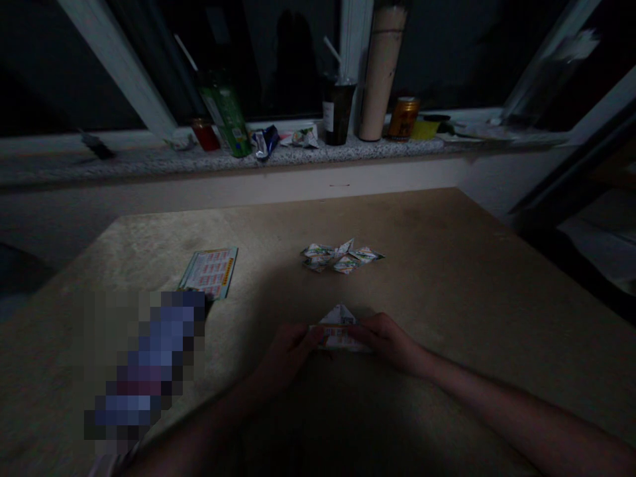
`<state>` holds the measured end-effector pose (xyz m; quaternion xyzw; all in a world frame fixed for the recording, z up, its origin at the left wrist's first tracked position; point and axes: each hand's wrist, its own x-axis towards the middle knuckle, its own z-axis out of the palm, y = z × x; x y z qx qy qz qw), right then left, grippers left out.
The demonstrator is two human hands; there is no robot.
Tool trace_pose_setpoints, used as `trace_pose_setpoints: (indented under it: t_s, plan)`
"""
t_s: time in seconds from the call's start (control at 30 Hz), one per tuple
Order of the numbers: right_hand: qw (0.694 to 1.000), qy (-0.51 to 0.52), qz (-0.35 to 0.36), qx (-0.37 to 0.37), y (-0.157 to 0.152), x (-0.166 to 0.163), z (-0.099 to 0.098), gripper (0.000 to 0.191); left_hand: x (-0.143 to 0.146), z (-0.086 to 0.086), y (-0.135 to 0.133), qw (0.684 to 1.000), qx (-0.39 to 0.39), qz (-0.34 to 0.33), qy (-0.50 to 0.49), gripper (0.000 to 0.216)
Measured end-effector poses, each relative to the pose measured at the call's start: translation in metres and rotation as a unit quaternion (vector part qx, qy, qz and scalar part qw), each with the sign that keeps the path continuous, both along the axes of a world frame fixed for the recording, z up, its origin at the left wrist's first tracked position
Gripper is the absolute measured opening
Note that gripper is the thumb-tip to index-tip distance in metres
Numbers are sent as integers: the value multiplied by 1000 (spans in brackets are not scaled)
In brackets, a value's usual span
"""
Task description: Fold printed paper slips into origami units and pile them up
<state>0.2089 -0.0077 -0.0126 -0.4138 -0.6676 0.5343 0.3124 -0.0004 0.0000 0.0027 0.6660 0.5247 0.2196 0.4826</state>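
Low over the near middle of the table, a partly folded printed paper (pixel 340 336) with a pointed top is held between both hands. My left hand (pixel 294 346) pinches its left end, thumb on the front. At the right end my right hand (pixel 385 336) has its fingers closed on the same paper. Several folded paper pieces (pixel 342 257) with pointed tips lie in a cluster beyond it. To the left sits a flat printed sheet or stack of sheets (pixel 211 270). The dim light hides the fingertips' exact placement.
Over the table's left side lies a pixelated bluish object (pixel 154 364). The granite windowsill (pixel 298 154) behind holds a green bottle (pixel 226 116), a dark cup with a straw (pixel 338 112), a tall pinkish cylinder (pixel 381 76), an orange can (pixel 403 119) and crumpled wrappers (pixel 265 141).
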Motion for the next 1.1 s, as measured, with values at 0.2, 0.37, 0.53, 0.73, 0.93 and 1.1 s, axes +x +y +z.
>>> trace_pose_setpoints:
  t_s: [0.2,0.37,0.53,0.73,0.93,1.1]
  plan:
    - [996,44,-66,-37,6,2,0,52,2,0,1,987,31,114,-105,39]
    - [995,49,-66,-52,6,1,-1,52,0,-9,-3,982,132,127,-44,17]
    - [996,40,-64,-56,5,-1,1,51,-4,-8,-8,991,118,41,-43,24]
    - [996,25,-71,-35,6,-1,-2,52,-4,2,-9,993,83,-13,-78,46]
    - [998,5,-60,12,3,-2,-2,52,1,1,-2,993,28,39,-108,40]
    - [998,-24,-54,38,1,-4,2,53,4,1,2,985,-37,75,-148,35]
